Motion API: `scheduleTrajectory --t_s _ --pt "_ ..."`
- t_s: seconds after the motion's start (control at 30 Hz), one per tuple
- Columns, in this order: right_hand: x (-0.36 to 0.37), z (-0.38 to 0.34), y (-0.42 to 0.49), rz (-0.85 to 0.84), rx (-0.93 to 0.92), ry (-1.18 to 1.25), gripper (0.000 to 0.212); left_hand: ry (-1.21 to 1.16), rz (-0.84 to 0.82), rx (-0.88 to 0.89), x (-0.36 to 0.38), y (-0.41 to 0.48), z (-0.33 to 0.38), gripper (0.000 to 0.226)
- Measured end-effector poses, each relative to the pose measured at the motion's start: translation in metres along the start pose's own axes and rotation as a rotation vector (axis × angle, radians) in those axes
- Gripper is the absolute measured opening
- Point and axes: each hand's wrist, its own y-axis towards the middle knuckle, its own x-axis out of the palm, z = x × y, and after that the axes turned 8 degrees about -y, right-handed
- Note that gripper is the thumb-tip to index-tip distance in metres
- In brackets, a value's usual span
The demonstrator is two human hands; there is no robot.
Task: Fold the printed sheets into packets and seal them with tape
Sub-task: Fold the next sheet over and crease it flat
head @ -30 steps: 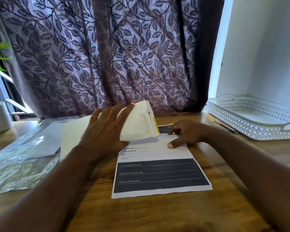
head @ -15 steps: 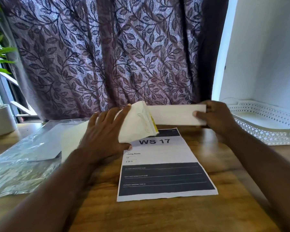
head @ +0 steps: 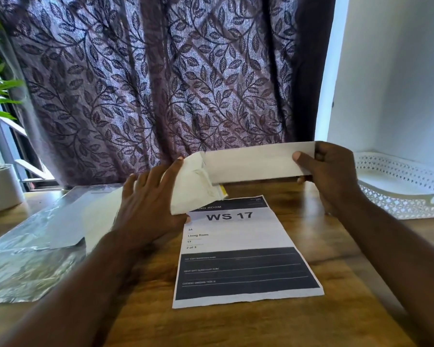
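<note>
The folded sheet (head: 256, 161) is a long white strip — it runs sideways. The right hand (head: 333, 174) pinches its right end; the left hand (head: 148, 199) grips a white envelope (head: 193, 189).

— What is worn on the arms?
— The left forearm (head: 85, 284) and right forearm (head: 398, 246) are bare from the near edge up to the wrists.
— And the hands?
— Left hand (head: 148, 196) and right hand (head: 333, 171) are bare as well, fingernails cut short.
</note>
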Motion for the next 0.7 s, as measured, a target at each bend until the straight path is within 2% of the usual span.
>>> scheduleTrajectory --t_s 0.1,0.17,0.23,0.33,0.43,0.57,0.7 --pt "0.009 0.000 -0.006 -0.150 0.088 -0.011 0.011 -0.012 -0.009 0.029 -0.001 0.001 0.003 0.127" --pt "0.016 0.000 -0.010 -0.254 0.163 0.054 0.021 -0.016 -0.027 0.070 -0.001 0.001 0.006 0.128" --pt "0.021 -0.002 -0.016 -0.313 0.177 0.064 0.021 -0.008 -0.035 0.116 -0.001 0.000 0.012 0.128" --pt "0.030 -0.005 -0.024 -0.313 0.130 -0.049 0.008 -0.003 -0.036 0.180 0.000 -0.001 0.026 0.126" --pt "0.039 -0.008 -0.034 -0.319 0.086 -0.132 0.011 -0.007 -0.024 0.216 -0.001 -0.001 0.042 0.122" --pt "0.049 -0.019 -0.041 -0.334 -0.033 -0.251 0.005 -0.009 0.031 0.260 -0.002 -0.002 0.052 0.107" --pt "0.045 -0.027 -0.041 -0.337 0.017 -0.194 0.008 0.010 0.032 0.239 -0.003 -0.002 0.049 0.101"
